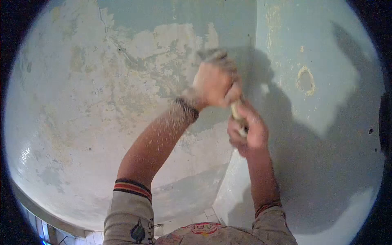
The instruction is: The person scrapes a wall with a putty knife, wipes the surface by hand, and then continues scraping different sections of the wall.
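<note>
Raised in front of the wall (134, 94), my left hand (216, 81) is closed round the upper part of a tool, blurred by motion. Lower and to the right, my right hand (251, 128) grips the pale handle (235, 110) of the same tool. The tool's far end is a greyish blur above my left hand, near the wall; its shape cannot be made out. Patches of white and worn green paint cover the wall around it.
A green side wall (326, 102) meets the patchy wall at a corner just right of my hands, with shadows across it. Floor tiles (210, 213) show at the bottom. A ledge (49, 222) runs along the lower left.
</note>
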A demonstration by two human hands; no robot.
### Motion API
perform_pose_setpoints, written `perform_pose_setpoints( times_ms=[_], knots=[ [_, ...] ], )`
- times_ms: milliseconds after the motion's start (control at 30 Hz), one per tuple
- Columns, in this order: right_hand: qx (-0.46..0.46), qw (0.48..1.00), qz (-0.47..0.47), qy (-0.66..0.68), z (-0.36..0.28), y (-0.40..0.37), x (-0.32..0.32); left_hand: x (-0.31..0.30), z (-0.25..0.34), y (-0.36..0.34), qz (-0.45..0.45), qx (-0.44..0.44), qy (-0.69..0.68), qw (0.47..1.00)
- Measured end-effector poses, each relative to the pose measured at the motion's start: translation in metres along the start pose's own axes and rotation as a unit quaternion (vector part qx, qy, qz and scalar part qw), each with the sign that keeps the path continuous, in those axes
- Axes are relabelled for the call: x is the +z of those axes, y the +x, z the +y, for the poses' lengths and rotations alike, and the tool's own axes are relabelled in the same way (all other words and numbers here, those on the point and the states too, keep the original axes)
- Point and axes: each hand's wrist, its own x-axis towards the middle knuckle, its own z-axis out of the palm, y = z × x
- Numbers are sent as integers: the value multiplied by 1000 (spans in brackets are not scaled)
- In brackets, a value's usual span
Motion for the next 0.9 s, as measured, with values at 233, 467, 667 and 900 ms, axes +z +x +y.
perform_pose_setpoints(
  times_ms=[233, 467, 667, 900],
  knots=[
    [-17, 1000, -4, 16, -20, 13, 19, -15, -21, 20, -26, -41, -12, 999],
    [13, 1000, 14, 25, 6, 3, 11, -8, -9, -2, 24, 11, -14, 1000],
    [-21, 1000, -9, 16, -27, 15, 31, -24, -24, 24, -13, -57, -2, 998],
    [-20, 1000, -18, 1, -24, 15, 32, -33, -30, 31, -20, -10, -16, 1000]
  ],
)
